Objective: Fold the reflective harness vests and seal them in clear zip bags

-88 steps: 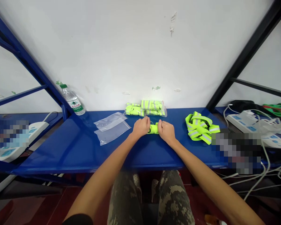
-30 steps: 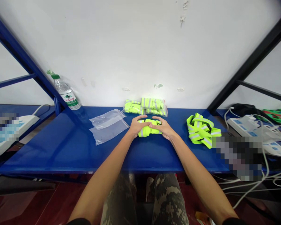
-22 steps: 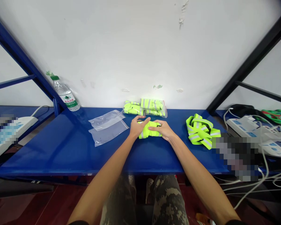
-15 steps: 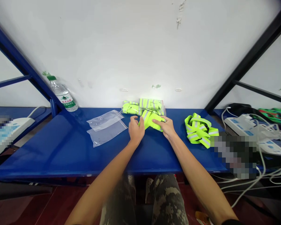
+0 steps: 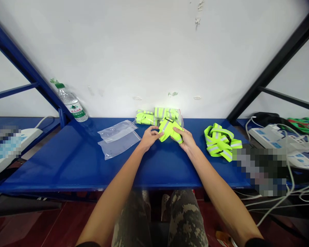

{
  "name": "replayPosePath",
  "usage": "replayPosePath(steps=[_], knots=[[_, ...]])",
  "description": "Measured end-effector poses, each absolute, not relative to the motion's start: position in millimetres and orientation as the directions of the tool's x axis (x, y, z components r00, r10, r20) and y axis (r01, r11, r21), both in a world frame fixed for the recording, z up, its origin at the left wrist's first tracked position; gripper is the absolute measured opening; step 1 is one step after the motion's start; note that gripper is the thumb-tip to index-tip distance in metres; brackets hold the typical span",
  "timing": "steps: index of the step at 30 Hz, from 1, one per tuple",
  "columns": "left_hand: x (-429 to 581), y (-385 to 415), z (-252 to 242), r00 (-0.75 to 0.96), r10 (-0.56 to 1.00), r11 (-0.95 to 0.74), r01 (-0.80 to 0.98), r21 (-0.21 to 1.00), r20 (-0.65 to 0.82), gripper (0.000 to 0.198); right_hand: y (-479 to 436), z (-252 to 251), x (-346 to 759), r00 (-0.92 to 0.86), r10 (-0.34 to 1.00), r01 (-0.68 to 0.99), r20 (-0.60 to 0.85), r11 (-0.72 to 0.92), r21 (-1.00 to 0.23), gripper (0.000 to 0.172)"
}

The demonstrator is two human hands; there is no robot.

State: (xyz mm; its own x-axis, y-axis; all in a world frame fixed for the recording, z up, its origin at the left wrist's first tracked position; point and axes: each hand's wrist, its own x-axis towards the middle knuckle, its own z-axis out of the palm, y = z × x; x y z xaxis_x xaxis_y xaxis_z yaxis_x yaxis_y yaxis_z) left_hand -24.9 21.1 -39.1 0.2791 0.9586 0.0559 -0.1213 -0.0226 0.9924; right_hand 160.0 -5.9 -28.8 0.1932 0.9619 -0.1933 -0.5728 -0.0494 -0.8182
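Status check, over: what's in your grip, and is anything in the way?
Left hand and right hand on folded hi-vis vest. Bagged vests just behind it. Clear plastic bags off to the left.

White plaster wall point(image 5: 154, 58), blue metal shelf point(image 5: 54, 161), dark red floor point(image 5: 54, 223)

On the table point(image 5: 67, 164): water bottle point(image 5: 72, 107) at far left against the wall point(image 5: 154, 51); two zip bags point(image 5: 118, 140) left of centre; folded reflective bundle point(image 5: 169, 129) centre, before bagged reflective packs point(image 5: 145, 118); loose reflective straps point(image 5: 220, 142) right.

The left hand point(image 5: 149, 138) and right hand point(image 5: 185, 140) curl inward — nearly meeting.
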Motion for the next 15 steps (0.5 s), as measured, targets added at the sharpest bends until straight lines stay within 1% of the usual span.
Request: replayPosePath(steps=[3,5,7,9,11,13,15], knots=[[-25.4,23.2,-43.2,0.313,0.945,-0.069,-0.091,0.993,0.094,0.061,-7.3,-28.4,160.4,0.067,0.971,-0.579,-0.229,-0.149,-0.802,0.037],[-23.6,22.6,-44.4,0.313,0.942,-0.104,-0.08,0.991,0.124,0.061,-8.3,-27.9,160.5,-0.006,0.959,-0.564,-0.284,-0.238,-0.791,0.031],[-21.8,20.7,-43.6,0.319,0.936,-0.135,-0.071,0.988,0.151,0.065,-9.3,-27.2,161.2,-0.072,0.932,-0.534,-0.356,-0.337,-0.776,0.025],[-20.8,18.3,-41.9,0.301,0.936,-0.177,-0.051,0.983,0.184,0.07,-10.3,-26.6,162.0,-0.135,0.904,-0.491,-0.406,-0.417,-0.765,0.023],[-20.7,15.8,-39.9,0.252,0.942,-0.233,0.007,0.972,0.224,0.075,-11.1,-26.5,162.6,-0.188,0.893,-0.462,-0.41,-0.448,-0.765,0.024],[-20.6,12.7,-37.9,0.211,0.941,-0.293,0.115,0.949,0.265,0.077,-11.4,-27.1,163.1,-0.234,0.894,-0.456,-0.382,-0.448,-0.769,0.027],[-19.6,9.0,-36.0,0.189,0.925,-0.37,0.242,0.897,0.331,0.07,-11.1,-28.7,163.6,-0.266,0.9,-0.465,-0.344,-0.433,-0.772,0.029]])
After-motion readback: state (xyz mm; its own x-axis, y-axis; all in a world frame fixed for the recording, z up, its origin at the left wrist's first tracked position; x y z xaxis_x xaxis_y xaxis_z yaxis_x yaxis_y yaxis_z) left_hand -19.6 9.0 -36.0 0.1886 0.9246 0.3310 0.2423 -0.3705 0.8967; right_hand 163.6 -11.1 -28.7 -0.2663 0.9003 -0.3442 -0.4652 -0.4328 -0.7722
